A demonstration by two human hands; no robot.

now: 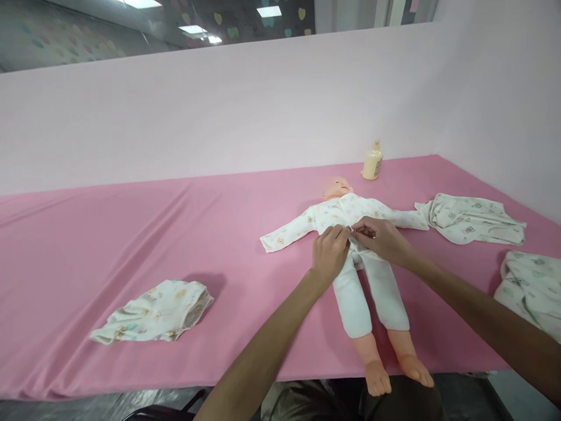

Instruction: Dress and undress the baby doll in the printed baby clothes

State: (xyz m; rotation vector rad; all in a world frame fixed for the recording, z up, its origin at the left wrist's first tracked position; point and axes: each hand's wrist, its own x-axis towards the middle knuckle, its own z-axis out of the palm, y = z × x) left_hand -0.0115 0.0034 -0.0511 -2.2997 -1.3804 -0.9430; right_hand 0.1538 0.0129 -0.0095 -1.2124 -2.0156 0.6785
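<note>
Basically we pinch the printed top's (pixel 346 211) hem at the baby doll's (pixel 357 257) waist, mid pink tabletop (pixel 131 234) — left hand (pixel 329 252) and right hand (pixel 380 237) both closed on fabric, fingertips meeting. Keep the edges lined up — pull gently, doll flat.

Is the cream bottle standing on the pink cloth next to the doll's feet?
No, the cream bottle stands at the far edge of the pink cloth, beyond the head of the doll, while the feet hang over the near edge.
</note>
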